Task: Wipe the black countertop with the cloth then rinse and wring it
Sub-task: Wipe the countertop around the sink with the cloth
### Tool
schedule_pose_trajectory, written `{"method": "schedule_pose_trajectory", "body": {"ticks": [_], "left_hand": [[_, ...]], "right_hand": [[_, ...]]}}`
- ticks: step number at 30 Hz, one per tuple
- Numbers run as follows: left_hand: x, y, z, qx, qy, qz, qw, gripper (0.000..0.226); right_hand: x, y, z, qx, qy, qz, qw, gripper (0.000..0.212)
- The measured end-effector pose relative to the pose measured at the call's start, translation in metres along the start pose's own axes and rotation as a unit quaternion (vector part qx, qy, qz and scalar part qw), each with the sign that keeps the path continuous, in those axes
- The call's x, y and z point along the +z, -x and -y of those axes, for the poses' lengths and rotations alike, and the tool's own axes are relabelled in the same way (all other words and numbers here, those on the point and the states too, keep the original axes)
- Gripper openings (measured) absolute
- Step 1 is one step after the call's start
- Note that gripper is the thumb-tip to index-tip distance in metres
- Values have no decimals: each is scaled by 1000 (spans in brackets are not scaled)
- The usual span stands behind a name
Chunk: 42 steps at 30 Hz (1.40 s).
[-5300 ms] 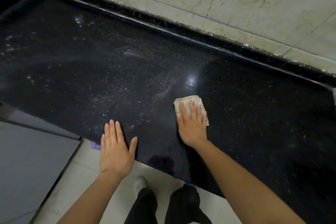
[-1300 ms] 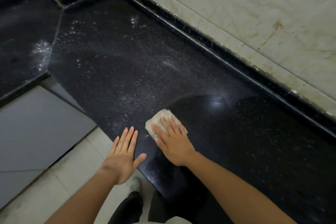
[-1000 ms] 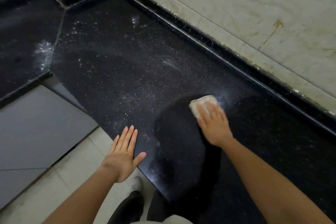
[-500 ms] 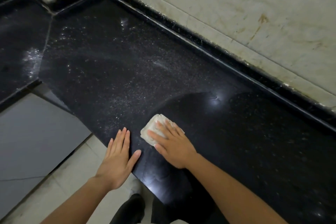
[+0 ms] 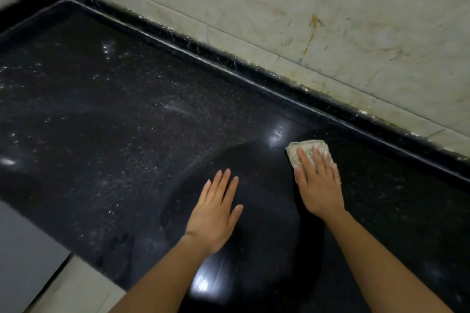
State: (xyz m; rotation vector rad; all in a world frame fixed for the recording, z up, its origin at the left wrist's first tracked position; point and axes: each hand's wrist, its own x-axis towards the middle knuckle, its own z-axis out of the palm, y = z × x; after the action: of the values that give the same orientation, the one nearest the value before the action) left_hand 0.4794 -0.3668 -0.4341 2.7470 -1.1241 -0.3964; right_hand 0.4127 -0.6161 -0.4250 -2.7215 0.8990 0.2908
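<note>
Pale folded cloth (image 5: 306,150) lies pressed under the flat right hand (image 5: 319,185); left hand (image 5: 216,211) rests spread. Black stone worktop (image 5: 101,122) looks half-wiped; rinsing and wringing remain.

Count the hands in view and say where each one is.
2. The left hand is spread flat over the black countertop near its front edge. The right hand presses the cloth farther back, nearer the wall. None seems hidden.

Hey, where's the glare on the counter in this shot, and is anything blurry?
Head view: glare spots on the black countertop just left of the cloth, below the left hand and at the left edge; the right hand and cloth look slightly soft.
</note>
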Motion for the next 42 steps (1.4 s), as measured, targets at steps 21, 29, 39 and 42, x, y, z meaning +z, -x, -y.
{"method": "schedule_pose_trajectory", "body": {"ticks": [21,29,39,42], "left_hand": [[5,-2,9,36,32,-21,999,63],[5,-1,9,33,22,-25,999,62],[9,-3,8,28,25,-31,999,63],[9,-3,8,28,28,-31,999,62]], "right_hand": [[11,-31,94,-212,43,72,974,51],[-18,-44,-42,205,-16,-23,978,54],[-14,-114,38,317,-107,-26,942,58],[-10,-126,82,257,-105,-33,960,59]]}}
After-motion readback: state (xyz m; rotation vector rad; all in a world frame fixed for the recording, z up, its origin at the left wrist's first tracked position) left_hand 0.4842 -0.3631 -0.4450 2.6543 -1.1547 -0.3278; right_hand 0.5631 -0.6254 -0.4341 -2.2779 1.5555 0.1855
